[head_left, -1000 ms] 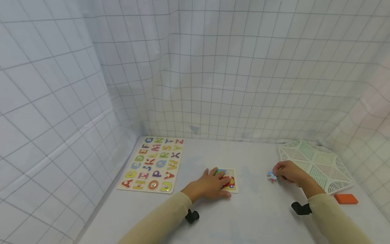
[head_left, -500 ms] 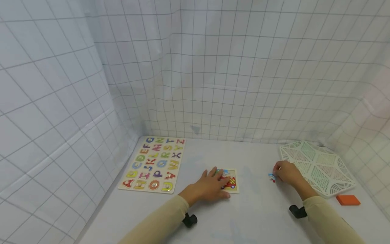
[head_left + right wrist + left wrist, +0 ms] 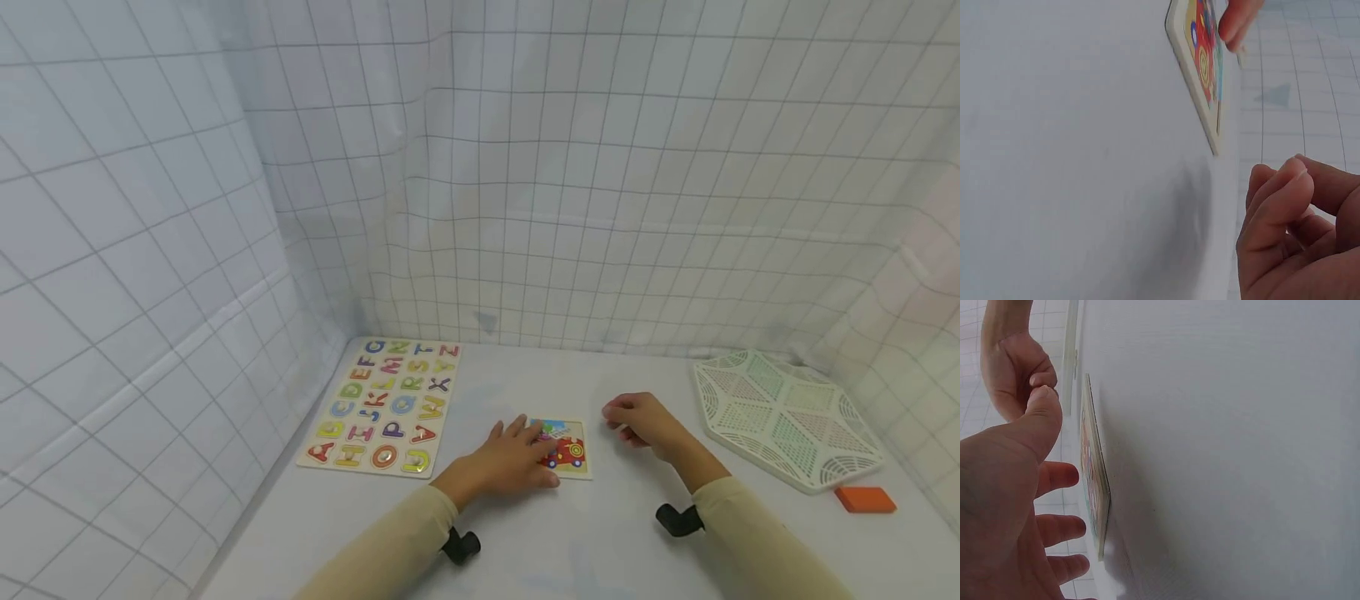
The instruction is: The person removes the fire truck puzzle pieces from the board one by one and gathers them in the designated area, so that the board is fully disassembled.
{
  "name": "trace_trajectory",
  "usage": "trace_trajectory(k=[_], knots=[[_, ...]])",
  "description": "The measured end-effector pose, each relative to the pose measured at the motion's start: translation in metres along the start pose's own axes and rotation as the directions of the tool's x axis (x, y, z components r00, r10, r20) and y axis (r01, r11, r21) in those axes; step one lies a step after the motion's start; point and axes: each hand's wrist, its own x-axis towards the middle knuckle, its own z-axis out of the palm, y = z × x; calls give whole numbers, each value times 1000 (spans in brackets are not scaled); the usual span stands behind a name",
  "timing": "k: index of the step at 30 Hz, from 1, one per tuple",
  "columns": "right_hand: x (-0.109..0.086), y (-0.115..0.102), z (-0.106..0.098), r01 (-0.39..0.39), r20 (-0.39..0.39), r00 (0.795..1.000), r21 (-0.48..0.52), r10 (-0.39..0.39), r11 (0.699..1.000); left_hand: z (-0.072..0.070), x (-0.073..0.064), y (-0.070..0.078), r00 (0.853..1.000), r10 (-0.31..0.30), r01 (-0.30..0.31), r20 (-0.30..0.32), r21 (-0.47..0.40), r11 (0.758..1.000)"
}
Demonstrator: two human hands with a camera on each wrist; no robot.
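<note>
In the head view my left hand (image 3: 510, 460) lies with spread fingers over the left part of a small wooden picture puzzle (image 3: 573, 454). The puzzle shows a red vehicle with wheels inside a pale frame. The right wrist view shows a bare strip of its tray near one corner (image 3: 1217, 119). My right hand (image 3: 643, 423) is to the right of the puzzle, above the table, with thumb and fingertips drawn together in a pinch. The small blue puzzle piece it pinched earlier is hidden by the fingers now, and its old spot shows only table.
A wooden alphabet board (image 3: 384, 407) with colourful letters lies at the left. At the right are a white patterned, perforated plate (image 3: 783, 417) and an orange block (image 3: 866, 500). Gridded white curtains (image 3: 555, 208) stand behind and at both sides of the table.
My right hand has lifted the small blue puzzle piece off the table near the perforated plate and moved left toward the puzzle. My left hand has stayed on the puzzle.
</note>
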Motion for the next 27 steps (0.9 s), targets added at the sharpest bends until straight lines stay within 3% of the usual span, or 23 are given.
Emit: trace_trajectory(k=[4,7,17,27], knots=[[8,-8,27,-39,69,997,163,28,986,1,0,1,1000,9,-9,-6,13,1000],[13,-10,41,-38,114,993,209,14,977,2,2,1,1000,12,-12,-4,28,1000],[18,-9,57,-37,90,996,170,22,985,4,4,2,1000,-4,3,22,44,999],[16,-10,63,10,58,998,44,-12,999,3,4,4,999,4,-7,40,66,998]])
